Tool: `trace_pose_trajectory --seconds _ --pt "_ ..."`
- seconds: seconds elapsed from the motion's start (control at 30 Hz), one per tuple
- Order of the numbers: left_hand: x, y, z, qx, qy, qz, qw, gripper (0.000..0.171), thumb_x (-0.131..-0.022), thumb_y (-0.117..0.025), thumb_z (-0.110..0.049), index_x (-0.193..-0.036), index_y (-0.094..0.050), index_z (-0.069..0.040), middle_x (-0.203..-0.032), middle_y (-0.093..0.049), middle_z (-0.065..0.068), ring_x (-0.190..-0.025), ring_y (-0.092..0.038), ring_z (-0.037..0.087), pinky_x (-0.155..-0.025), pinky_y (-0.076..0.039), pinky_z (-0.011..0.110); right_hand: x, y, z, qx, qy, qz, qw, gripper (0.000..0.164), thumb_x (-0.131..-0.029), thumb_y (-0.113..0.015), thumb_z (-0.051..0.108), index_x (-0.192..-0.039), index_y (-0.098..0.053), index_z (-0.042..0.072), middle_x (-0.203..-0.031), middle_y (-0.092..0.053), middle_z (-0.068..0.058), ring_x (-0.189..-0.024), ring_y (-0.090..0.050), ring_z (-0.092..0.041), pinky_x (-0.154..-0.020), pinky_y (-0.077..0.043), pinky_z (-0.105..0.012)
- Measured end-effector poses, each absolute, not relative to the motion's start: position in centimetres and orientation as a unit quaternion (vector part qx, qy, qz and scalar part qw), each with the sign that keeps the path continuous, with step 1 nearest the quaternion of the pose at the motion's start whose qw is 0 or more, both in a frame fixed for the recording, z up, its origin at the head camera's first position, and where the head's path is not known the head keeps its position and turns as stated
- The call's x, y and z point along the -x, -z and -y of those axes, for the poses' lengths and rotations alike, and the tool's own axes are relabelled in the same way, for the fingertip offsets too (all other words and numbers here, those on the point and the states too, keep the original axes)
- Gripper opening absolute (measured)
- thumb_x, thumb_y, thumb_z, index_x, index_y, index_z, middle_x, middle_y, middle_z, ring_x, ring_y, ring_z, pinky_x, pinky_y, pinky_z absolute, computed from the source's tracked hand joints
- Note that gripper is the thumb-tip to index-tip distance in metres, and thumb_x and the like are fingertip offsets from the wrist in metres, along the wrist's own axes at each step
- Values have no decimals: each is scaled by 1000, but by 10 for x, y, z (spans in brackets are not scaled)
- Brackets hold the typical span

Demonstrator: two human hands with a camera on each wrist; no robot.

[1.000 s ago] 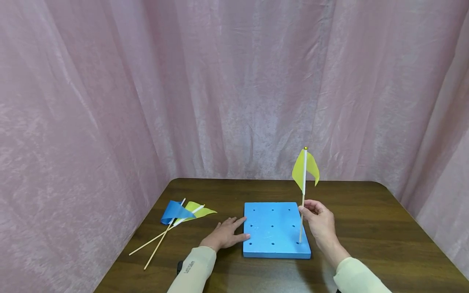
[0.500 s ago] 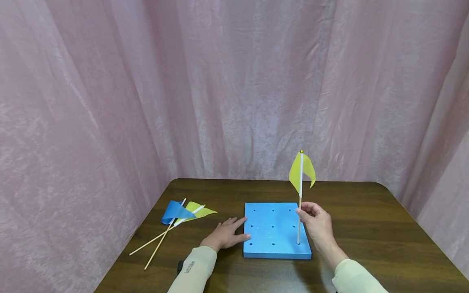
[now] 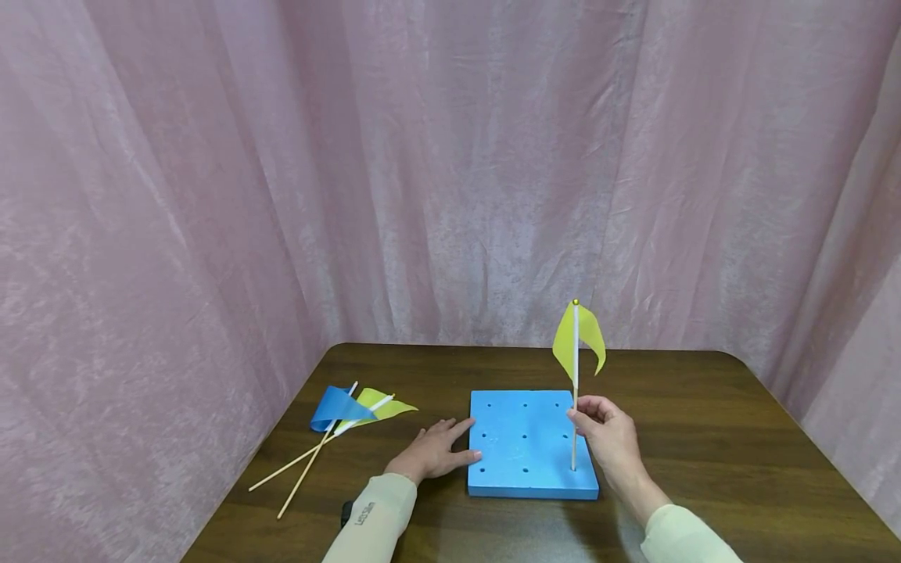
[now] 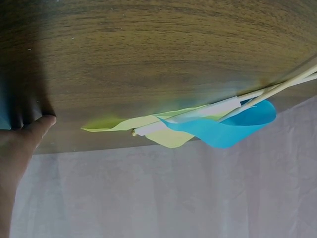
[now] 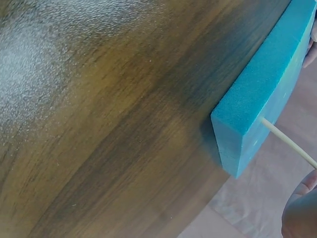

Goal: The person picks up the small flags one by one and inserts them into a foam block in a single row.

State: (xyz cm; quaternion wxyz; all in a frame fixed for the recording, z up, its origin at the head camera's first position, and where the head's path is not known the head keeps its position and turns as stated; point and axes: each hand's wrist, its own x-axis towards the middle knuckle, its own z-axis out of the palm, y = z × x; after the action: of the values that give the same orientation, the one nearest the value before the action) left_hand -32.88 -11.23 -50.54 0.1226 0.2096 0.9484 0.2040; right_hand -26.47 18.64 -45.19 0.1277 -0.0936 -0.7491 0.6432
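Bench (image 3: 704, 446): your room is right of the blue pegboard (image 3: 507, 452). Upright yellow pennant (image 3: 576, 363) sits at its near-right hole (image 3: 573, 470); blue flag (image 3: 332, 407) and second yellow flag (image 3: 389, 407) lie crossed left. Right hand (image 3: 611, 435) pinches; left hand (image 3: 435, 450) spreads against the left edge. Likely inserting; probably needs straight downward pressure.

Yellow flag (image 3: 576, 352), upright, in blue holed board (image 3: 507, 455)
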Motion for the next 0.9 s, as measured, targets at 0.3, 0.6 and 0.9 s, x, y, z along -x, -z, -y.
trace_pose_trajectory --seconds 0.3,0.6,0.9 --pt "329 506 112 -209 -205 -948 121 74 -93 -52 -65 -156 -31 -31 -158 -32 14 -147 -24 34 -115 -18 61 264 456 -187 80 -640 754 124 24 -93 -71 13 -112 -64 -1 -96 -67 -8 -86 -59 -18 -79 -55 -32" --pt "329 505 111 -207 -203 -950 119 75 -93 -52 -66 -156 -31 -32 -158 -32 14 -147 -25 34 -115 -18 60 262 461 -187 89 -630 763 112 26 -93 -70 14 -113 -64 -2 -95 -67 -9 -86 -59 -20 -79 -55 -35" --pt "328 505 112 -208 -205 -948 122 75 -93 -51 -66 -156 -31 -31 -158 -31 14 -147 -23 34 -115 -17 61 260 476 -189 95 -598 789 101 24 -92 -70 12 -110 -65 -3 -91 -66 -8 -83 -58 -20 -71 -52 -30"
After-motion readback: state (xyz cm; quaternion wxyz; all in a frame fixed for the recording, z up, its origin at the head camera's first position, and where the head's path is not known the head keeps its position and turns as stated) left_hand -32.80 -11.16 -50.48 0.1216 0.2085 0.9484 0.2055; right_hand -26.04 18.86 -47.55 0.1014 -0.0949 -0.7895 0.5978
